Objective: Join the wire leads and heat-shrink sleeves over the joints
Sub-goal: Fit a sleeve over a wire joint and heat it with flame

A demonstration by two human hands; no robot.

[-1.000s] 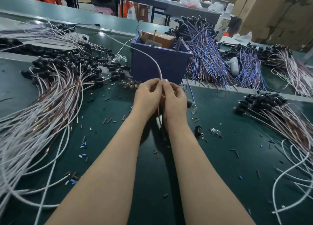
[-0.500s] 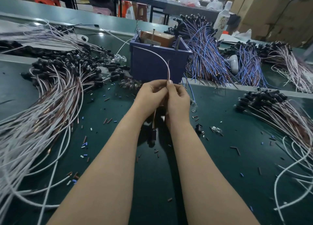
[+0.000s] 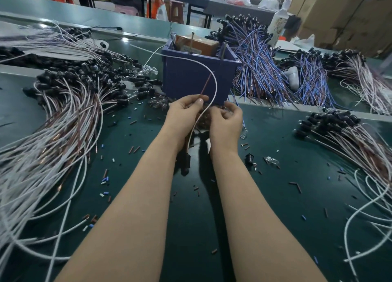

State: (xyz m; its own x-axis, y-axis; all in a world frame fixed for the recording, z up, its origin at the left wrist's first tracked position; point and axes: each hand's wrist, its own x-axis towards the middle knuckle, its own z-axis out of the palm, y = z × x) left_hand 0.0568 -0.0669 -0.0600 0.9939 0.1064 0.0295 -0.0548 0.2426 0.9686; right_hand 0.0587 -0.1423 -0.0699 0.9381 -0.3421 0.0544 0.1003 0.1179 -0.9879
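Looking down from your head camera, you see both forearms reaching forward over a green mat (image 3: 275, 154), with the hands close together just short of a blue bin (image 3: 191, 82).

Your left hand (image 3: 183, 112) pinches a thin brown lead (image 3: 206, 84) between thumb and forefinger. The lead's long axis runs up and away to the right from that pinch, and its free tip ends in the air in front of the bin.

A white wire (image 3: 213, 78) arcs over just right of the lead and drops between your two hands. It runs along the inner edge of the left one, down to a black holder (image 3: 187, 160) hanging below your wrists.

Your right hand (image 3: 226, 122) is just beside the wire, on the far side from the lead, with its fingers curled in toward the thumb. Whether they hold anything is hidden.

The left hand is nearer the lead's tip. The right would have to reach up and to the left to meet it.

Short sleeve offcuts (image 3: 133, 149) lie scattered on the mat to the left of your left forearm.
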